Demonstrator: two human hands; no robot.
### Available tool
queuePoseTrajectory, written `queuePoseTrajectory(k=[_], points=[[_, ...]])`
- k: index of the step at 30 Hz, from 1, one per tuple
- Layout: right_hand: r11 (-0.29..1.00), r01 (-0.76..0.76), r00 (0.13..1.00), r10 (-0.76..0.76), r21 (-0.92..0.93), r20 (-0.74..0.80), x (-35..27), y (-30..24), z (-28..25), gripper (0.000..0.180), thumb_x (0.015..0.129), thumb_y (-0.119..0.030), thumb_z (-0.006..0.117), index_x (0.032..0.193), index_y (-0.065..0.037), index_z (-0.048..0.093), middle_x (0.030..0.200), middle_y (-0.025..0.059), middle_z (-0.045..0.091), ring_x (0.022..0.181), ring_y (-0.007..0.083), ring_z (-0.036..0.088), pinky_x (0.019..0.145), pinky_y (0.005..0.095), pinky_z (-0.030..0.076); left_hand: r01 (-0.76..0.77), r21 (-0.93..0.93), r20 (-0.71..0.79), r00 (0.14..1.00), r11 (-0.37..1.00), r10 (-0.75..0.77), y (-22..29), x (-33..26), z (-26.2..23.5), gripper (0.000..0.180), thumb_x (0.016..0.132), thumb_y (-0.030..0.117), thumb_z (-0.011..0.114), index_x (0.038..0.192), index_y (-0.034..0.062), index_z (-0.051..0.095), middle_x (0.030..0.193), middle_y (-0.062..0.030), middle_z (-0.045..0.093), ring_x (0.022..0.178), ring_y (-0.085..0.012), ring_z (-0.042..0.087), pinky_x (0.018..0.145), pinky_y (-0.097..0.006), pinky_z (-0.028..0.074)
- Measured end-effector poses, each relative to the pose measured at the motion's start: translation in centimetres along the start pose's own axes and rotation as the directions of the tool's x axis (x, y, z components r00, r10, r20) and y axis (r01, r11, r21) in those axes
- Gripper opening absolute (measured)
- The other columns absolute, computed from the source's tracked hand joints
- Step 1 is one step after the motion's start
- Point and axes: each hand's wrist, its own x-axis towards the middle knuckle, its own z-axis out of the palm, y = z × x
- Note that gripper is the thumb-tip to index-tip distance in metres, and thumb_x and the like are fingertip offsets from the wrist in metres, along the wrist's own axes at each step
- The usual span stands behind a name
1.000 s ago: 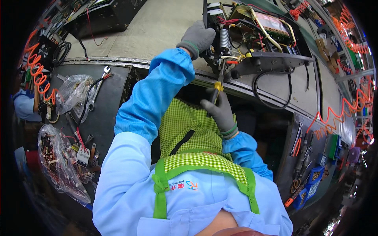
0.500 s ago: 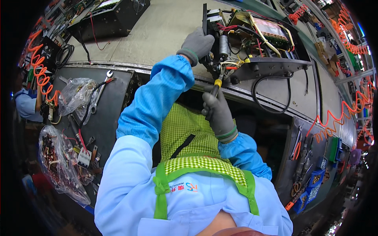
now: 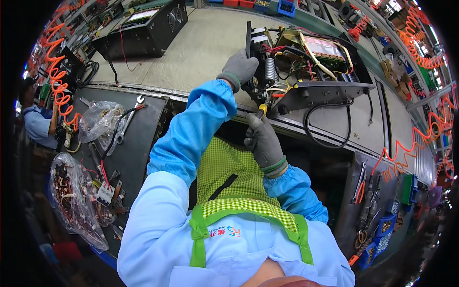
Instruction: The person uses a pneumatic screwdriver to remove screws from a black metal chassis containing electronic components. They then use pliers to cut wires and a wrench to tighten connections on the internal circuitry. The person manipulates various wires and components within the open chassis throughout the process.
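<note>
Gloved left hand steadies boxy metal chassis; right hand grips yellow-handled screwdriver.

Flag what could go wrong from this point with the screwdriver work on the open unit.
1. The screwdriver tip sits among loose wires at the unit's front corner; a slip could nick one.
2. The left hand grips that same corner close to the tip, so a slip might jab the glove.
3. The unit stands near the bench edge; hard pushing by the right hand could shift it.
</note>
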Motion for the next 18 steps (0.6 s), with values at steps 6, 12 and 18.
queuePoseTrajectory(k=[6, 12, 18], points=[[0.932, 0.238, 0.969, -0.208, -0.272, 0.135, -5.5, 3.1, -4.6, 0.039, 0.076, -0.021, 0.067, 0.108, -0.006, 0.054, 0.087, -0.0008, 0.045, 0.071, 0.0091, 0.045, 0.061, 0.022, 0.041, -0.135, 0.308, -0.091, 0.981, 0.942, 0.171, 3.1, -1.2, -1.5, 0.035, 0.078, 0.026, 0.057, 0.104, 0.0019, 0.058, 0.093, -0.0164, 0.064, 0.089, -0.0343, 0.061, 0.083, -0.043, 0.047], [0.845, 0.323, 0.936, -0.352, -0.426, 0.011, -8.1, 9.6, -13.9, 0.041, 0.07, -0.016, 0.072, 0.104, -0.002, 0.057, 0.096, 0.0021, 0.041, 0.083, 0.0119, 0.045, 0.073, 0.0268, 0.041, -0.669, 0.671, 0.209, 0.585, 0.32, 0.784, 5.1, -8.0, 2.7, 0.02, 0.076, 0.018, 0.061, 0.093, 0.0087, 0.065, 0.096, -0.0077, 0.061, 0.1, -0.0268, 0.055, 0.098, -0.049, 0.036], [0.659, 0.465, 0.781, -0.62, -0.591, -0.077, -5.8, 7.7, -17.4, 0.038, 0.068, -0.01, 0.07, 0.103, -0.003, 0.057, 0.095, 0.003, 0.042, 0.081, 0.0132, 0.046, 0.072, 0.0268, 0.041, -0.48, 0.843, 0.462, 0.877, 0.243, 0.129, 5.9, -5.4, 6.2, 0.023, 0.08, 0.021, 0.057, 0.095, 0.0084, 0.07, 0.085, -0.012, 0.068, 0.081, -0.0296, 0.064, 0.089, -0.044, 0.045]])
